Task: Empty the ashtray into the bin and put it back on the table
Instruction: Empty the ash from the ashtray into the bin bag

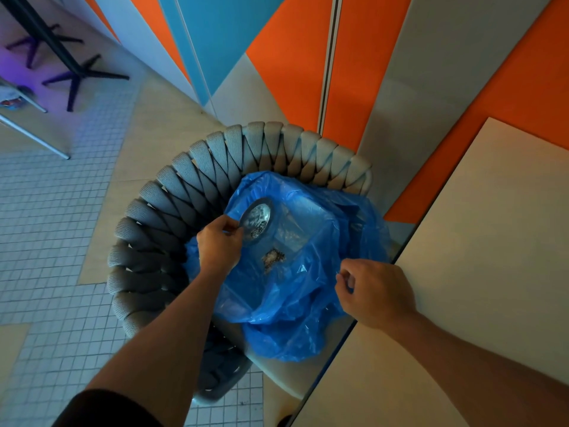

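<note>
My left hand [220, 241] grips the rim of a small round metal ashtray [256, 219] and holds it tilted over a blue plastic bin bag [308, 288]. Some ash still clings to the ashtray's lower edge. A small heap of ash [272, 258] lies inside the bag just below it. My right hand [374, 292] pinches the bag's edge on the right side and holds it open. The bag rests on the seat of a grey woven chair [172, 198]. The beige table [492, 241] is at the right, touching my right forearm.
The orange, blue and grey panelled wall [308, 57] stands right behind the chair. White mosaic floor tiles [46, 241] spread to the left. A dark table base [77, 69] and metal frame legs [37, 137] stand at the far upper left.
</note>
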A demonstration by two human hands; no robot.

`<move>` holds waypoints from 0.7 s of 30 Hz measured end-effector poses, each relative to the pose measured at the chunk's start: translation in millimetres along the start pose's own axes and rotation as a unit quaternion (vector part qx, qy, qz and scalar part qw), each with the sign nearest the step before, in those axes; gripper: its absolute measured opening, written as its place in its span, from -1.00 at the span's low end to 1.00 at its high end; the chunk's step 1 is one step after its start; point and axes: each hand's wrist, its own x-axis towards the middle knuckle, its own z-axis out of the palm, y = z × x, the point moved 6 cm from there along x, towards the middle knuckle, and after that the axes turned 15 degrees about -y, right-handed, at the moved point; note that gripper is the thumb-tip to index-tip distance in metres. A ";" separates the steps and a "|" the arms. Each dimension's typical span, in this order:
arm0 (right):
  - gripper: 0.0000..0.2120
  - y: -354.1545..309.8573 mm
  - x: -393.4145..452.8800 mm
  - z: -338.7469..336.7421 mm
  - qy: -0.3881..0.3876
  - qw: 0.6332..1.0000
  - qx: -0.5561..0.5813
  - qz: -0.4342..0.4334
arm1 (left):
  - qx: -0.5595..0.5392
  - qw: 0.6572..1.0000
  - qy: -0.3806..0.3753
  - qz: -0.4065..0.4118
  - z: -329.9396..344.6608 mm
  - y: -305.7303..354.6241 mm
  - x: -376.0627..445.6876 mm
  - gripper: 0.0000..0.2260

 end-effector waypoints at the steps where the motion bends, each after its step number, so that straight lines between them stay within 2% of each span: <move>1: -0.78 -0.1 0.0 -0.2 0.000 1.000 0.000 0.001 | 0.007 1.000 0.000 0.006 0.5 0.5 -0.1 -0.84; 11: -0.78 0.0 -0.2 -0.3 -0.005 1.000 0.013 -0.002 | 0.086 0.994 -0.025 0.066 10.2 5.4 -7.3 -0.91; 21: -0.78 0.1 -0.2 -0.1 -0.006 1.000 0.023 -0.006 | 0.093 0.992 -0.006 0.082 8.5 8.6 -9.9 -0.93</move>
